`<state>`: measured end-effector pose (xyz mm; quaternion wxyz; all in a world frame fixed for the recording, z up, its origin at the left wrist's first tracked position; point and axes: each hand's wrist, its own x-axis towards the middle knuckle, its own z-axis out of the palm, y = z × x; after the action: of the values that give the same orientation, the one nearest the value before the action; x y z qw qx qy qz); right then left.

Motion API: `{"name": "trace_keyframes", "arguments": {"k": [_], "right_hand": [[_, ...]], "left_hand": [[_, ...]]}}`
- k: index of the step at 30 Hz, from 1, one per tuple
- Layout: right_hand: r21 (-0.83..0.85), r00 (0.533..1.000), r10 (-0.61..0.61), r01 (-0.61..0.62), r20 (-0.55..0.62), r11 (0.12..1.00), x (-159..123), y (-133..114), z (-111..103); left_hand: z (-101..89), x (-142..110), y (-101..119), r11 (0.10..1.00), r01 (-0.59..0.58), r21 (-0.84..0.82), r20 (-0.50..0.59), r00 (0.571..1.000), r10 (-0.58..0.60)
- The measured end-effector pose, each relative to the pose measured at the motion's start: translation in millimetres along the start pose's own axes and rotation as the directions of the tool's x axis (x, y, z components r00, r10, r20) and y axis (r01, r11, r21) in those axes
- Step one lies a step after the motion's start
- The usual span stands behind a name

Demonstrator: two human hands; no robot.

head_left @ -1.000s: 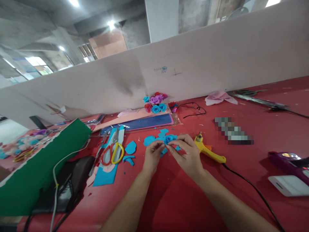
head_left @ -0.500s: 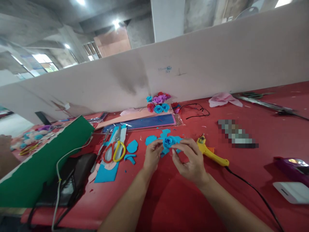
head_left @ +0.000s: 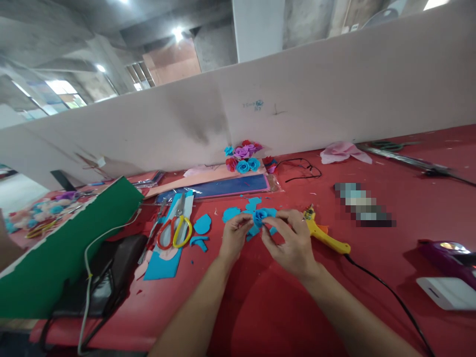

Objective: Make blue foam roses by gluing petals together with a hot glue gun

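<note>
A blue paper rose [head_left: 260,216] is held up between my two hands, over the red table. My left hand [head_left: 234,236] pinches it low on its left side. The fingers of my right hand [head_left: 292,243] are closed on its right edge. Blue paper petals [head_left: 231,214] and scraps lie just behind and beside it, partly hidden by my hands. One loose petal [head_left: 203,224] and a curled blue scrap [head_left: 200,242] rest to the left. A yellow glue gun [head_left: 327,235] lies right of my right hand, its nozzle pointing away from me.
Scissors [head_left: 182,231] with red and yellow handles lie on blue paper at left, beside a black bag [head_left: 107,277] and a green board [head_left: 74,248]. Finished paper roses [head_left: 243,151] stand at the back. Glasses [head_left: 303,169] and a purple device [head_left: 446,255] are rightward. Another person's arm [head_left: 7,243] shows far left.
My right hand has moved slightly left and in against the rose, its fingers closing nearer the petals. The rose has tilted a little. The view has shifted slightly.
</note>
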<state>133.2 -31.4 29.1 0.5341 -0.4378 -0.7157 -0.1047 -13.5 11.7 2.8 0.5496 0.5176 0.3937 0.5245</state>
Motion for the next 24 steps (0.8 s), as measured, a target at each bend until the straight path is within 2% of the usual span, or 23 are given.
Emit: {"name": "trace_keyframes", "arguments": {"k": [7,18,24], "right_hand": [[-0.220,0.995,-0.090,0.098,0.048,0.970,4.1,0.9,-3.5],[-0.181,0.995,-0.083,0.093,0.061,0.979,3.5,4.4,-5.3],[-0.122,0.985,-0.107,0.124,0.136,0.985,3.8,6.6,-7.0]], "left_hand": [[-2.9,0.8,0.3,0.998,-0.010,0.067,-0.007,1.000,0.010],[-4.0,1.9,2.1,0.998,0.034,0.059,-0.013,0.999,-0.033],[-10.4,6.8,-0.4,0.999,0.038,0.032,0.009,0.999,-0.038]]}}
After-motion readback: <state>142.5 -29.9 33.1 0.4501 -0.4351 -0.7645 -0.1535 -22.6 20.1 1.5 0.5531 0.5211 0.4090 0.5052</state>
